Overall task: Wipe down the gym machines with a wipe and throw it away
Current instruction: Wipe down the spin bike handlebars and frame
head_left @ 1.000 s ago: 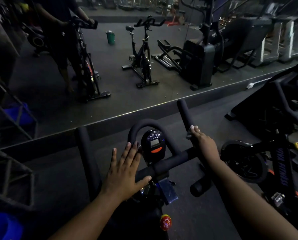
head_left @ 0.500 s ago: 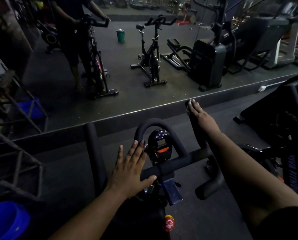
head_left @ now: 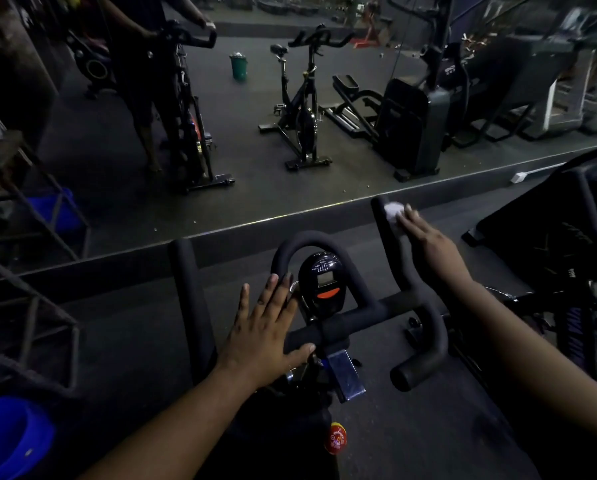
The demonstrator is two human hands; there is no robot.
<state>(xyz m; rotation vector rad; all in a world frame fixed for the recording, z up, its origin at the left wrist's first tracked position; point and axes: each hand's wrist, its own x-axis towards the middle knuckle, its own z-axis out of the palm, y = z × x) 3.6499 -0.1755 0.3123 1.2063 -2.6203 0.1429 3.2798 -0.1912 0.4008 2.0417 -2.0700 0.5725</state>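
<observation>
At one o'clock, my right hand (head_left: 428, 247) presses the wipe (head_left: 393, 212) onto the handlebar tip (head_left: 380, 206), fingers straight; left hand (head_left: 265, 327) lies flat, fingers wide, steadying the crossbar (head_left: 345, 323).

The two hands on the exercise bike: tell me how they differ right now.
The left hand lies flat with fingers spread on the middle of the handlebar, beside the console; the right hand reaches out to the far tip of the right handlebar horn. The left hand holds nothing; the right hand presses a white wipe against the horn. Both rest on the same black padded handlebar, fingers fairly straight.
</observation>
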